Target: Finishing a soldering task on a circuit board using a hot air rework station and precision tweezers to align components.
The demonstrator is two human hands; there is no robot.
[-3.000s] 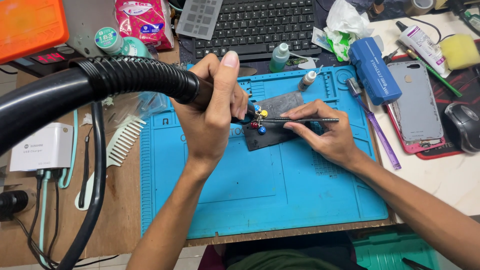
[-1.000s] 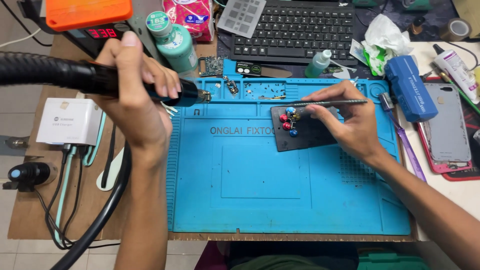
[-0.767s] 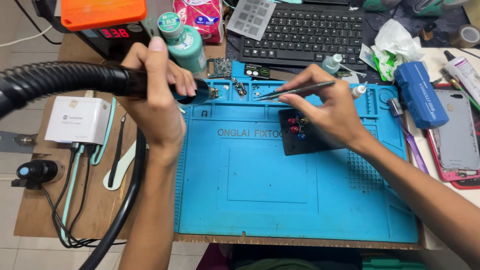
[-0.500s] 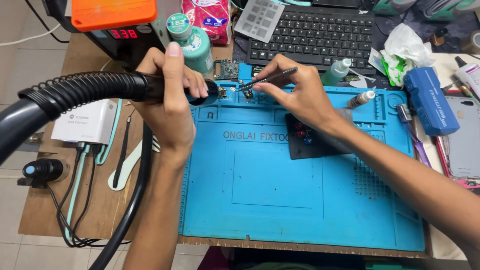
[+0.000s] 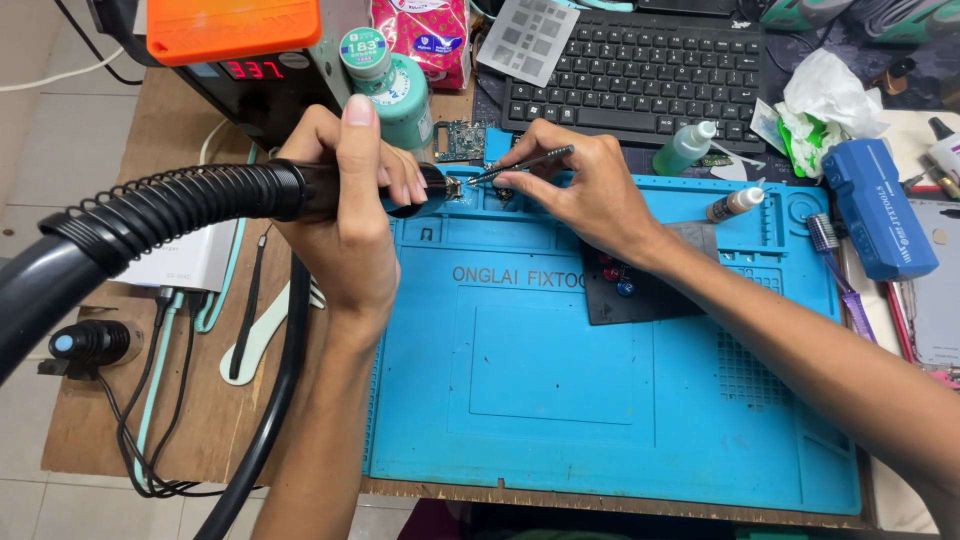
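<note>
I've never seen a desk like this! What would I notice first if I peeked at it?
Probably the fat black ribbed hose sweeping in from the left, held by the left hand at the top edge of the big bright blue mat. Just beside it, the right hand pinches thin tweezers towards the hose's tip. An orange-topped box sits at the back left.

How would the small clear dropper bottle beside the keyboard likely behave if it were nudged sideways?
The dropper bottle stands upright on a narrow base with a tapered white cap, so it would probably tip easily. Being round, it would likely roll once down, perhaps toward the blue mat. It looks like thin plastic, so probably light and slightly squeezable.
</note>
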